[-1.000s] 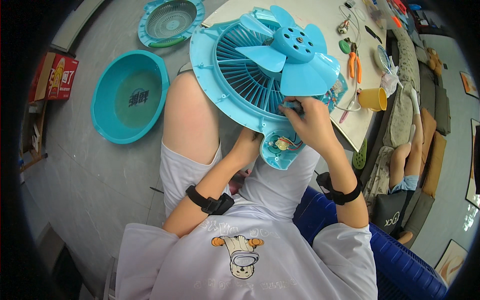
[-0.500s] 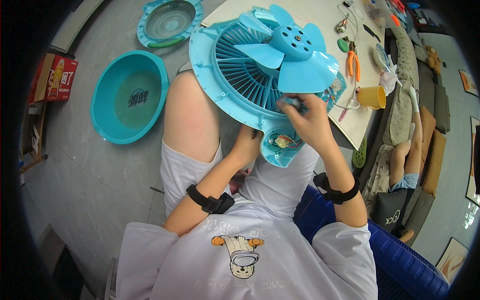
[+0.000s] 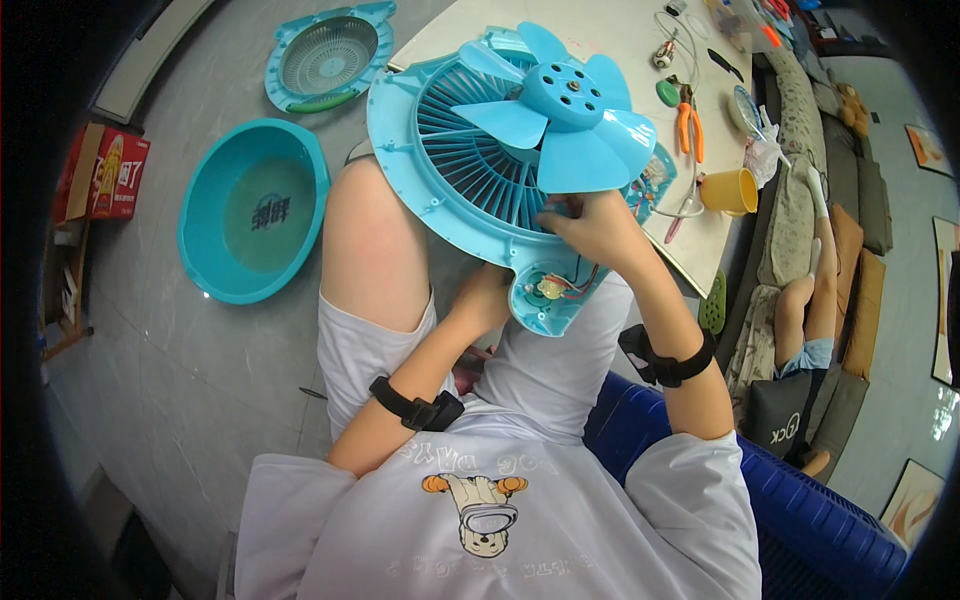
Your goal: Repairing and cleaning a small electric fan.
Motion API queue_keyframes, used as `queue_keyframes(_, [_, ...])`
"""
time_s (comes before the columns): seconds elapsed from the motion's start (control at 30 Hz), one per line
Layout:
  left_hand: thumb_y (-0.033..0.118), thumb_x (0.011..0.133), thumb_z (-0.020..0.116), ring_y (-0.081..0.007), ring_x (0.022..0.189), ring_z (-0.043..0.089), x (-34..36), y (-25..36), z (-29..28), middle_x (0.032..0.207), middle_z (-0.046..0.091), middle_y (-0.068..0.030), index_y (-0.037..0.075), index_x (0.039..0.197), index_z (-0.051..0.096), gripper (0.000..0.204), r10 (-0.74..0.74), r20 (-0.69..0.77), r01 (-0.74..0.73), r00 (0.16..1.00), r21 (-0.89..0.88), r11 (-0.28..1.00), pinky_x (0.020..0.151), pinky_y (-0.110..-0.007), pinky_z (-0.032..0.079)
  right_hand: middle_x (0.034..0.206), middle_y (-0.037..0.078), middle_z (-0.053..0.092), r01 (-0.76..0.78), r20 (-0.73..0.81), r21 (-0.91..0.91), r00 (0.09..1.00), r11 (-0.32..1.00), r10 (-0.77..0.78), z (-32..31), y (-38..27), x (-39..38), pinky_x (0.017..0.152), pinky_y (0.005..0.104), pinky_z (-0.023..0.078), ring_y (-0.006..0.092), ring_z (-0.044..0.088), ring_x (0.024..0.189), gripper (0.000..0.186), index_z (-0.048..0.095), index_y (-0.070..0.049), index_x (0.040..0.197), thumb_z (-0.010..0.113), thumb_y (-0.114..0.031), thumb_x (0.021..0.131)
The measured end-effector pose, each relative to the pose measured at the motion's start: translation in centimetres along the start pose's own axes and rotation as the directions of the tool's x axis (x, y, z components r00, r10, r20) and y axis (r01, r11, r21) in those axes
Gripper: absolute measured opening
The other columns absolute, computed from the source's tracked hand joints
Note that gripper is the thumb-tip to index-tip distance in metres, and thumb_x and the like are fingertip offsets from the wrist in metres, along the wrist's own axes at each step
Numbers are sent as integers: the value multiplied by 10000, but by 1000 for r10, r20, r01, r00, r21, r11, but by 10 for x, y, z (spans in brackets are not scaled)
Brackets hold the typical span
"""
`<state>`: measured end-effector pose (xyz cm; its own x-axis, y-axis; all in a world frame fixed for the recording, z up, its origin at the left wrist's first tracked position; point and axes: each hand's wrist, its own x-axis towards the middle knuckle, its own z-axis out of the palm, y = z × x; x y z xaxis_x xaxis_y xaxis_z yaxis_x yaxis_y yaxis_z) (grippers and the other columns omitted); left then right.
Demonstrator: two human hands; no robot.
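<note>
A light-blue fan housing (image 3: 400, 165) with a dark slatted grille (image 3: 470, 150) leans over my knee and the table edge. Its light-blue blades (image 3: 595, 150) face up. My left hand (image 3: 486, 297) grips the housing's lower rim, its fingers hidden underneath. My right hand (image 3: 600, 228) is at the grille below the lowest blade, fingers pinched together around something mostly hidden; half a second ago it looked like a small dark bluish wad. Beside the right wrist, the housing's open pod (image 3: 545, 300) shows a small electrical part and wires.
On the white table (image 3: 490, 22) lie orange-handled pliers (image 3: 689, 130), a yellow cup (image 3: 728, 191) and a green round piece (image 3: 667, 93). A teal basin (image 3: 195, 215) with water and a fan cover (image 3: 330, 62) are on the floor at left. A blue plastic crate (image 3: 640, 430) is beside me.
My right hand has moved inward beneath the blade, and the wad in its fingers is now mostly hidden. The view has shifted slightly. My left hand stays at the rim.
</note>
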<state>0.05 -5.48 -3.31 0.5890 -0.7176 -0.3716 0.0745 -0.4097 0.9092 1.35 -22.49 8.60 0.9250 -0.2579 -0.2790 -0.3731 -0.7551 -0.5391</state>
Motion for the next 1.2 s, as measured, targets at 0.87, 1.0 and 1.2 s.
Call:
queue_keyframes(0.87, [332,966,493,-195,935,630,35,-4,10,1072,634,-108,34,1149,551,354,-180,-68,8,981,-920,392,806,-347,531,826,86,704,-31,96,-99,995,995,40,-1,-9,8,711,323,516,206,656,768,182,722,-56,878,715,-84,699])
queue_keyframes(1.0, [312,957,513,-199,916,630,33,9,4,1056,635,-100,33,1142,552,337,-193,-44,16,980,-954,301,798,-349,534,826,81,707,-6,73,-72,997,997,11,2,-10,9,720,326,517,209,660,768,192,730,-65,878,725,-111,692])
queue_keyframes(1.2, [294,935,547,-220,926,631,24,29,-9,1070,636,-114,26,1124,565,328,-216,54,79,975,-991,107,808,-373,539,834,81,710,-29,75,-157,996,987,41,-1,-19,8,724,332,519,213,668,783,197,731,-66,874,723,-143,693])
